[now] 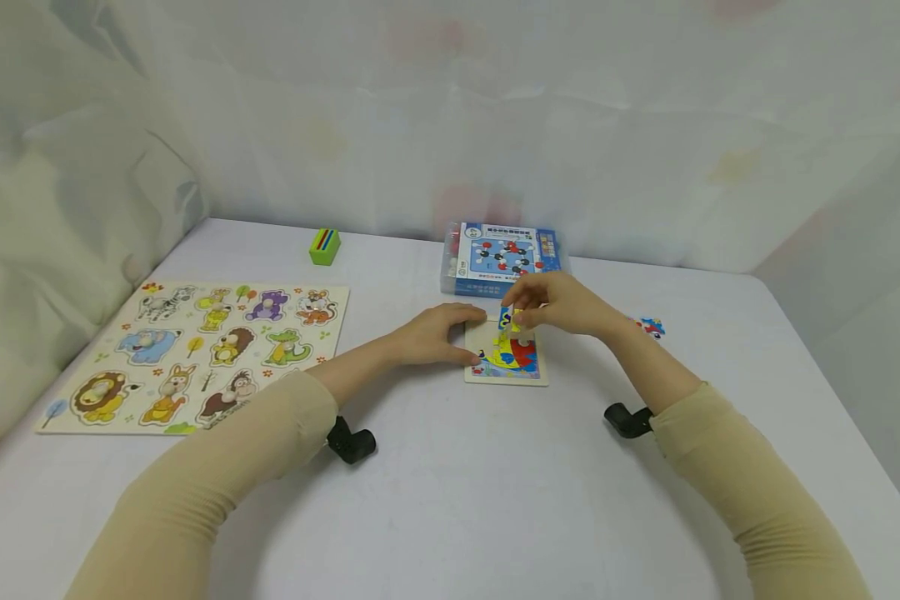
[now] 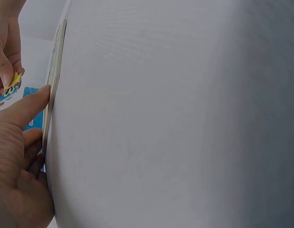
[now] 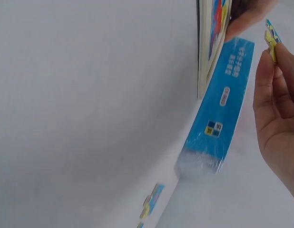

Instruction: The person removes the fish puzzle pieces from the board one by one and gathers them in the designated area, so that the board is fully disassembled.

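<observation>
My right hand point(image 1: 562, 307) pinches a small blue and yellow puzzle piece point(image 1: 506, 319) between thumb and fingers, tilted up above a small jigsaw board point(image 1: 506, 382). The board lies flat and holds a picture partly filled with yellow, red and blue pieces. At its left side my left hand point(image 1: 435, 335) rests with the thumb touching the board's edge, as the left wrist view also shows. In the right wrist view the pinched piece point(image 3: 271, 40) stands clear of the board. Loose puzzle pieces point(image 1: 651, 327) lie on the table beyond my right forearm, partly hidden by it.
Behind the board stands a blue molecule-model box point(image 1: 502, 254). A large animal puzzle board point(image 1: 326, 335) lies at the left, partly under my left forearm. A green block with coloured stripes point(image 1: 325, 247) is at the back. Black wrist-worn devices point(image 1: 354, 444) hang below both forearms.
</observation>
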Motion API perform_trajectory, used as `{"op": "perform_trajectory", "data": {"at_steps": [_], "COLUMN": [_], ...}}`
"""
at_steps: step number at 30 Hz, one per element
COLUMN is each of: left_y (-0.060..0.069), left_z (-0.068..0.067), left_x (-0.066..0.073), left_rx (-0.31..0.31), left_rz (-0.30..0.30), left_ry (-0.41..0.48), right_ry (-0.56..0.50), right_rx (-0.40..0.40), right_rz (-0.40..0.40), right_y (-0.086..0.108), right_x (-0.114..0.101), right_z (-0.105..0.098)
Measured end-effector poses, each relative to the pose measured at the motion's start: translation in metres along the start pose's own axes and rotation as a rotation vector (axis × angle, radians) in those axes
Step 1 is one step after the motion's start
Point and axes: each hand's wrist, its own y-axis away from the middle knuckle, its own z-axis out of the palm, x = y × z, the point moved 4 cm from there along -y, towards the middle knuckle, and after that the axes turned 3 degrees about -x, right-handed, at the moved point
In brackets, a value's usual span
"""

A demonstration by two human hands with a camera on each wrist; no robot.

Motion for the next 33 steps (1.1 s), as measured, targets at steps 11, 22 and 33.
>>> {"op": "perform_trajectory", "data": {"at_steps": [11, 22, 33], "left_y": [-0.001, 0.000, 0.000], "left_z": [0.001, 0.001, 0.001], "left_x": [-0.001, -0.001, 0.000], "left_rx": [0.001, -0.008, -0.015], "left_rz": [-0.016, -0.037, -0.068], "left_ry": [-0.009, -0.013, -0.025], "right_ry": [0.033, 0.027, -0.010], "right_rx": [0.031, 0.004, -0.076], "right_rz": [0.057, 0.106, 0.175], "right_y": [0.023, 0.055, 0.067], "right_x": [0.022, 0.046, 0.073], "right_z": [-0.025, -0.049, -0.057]}}
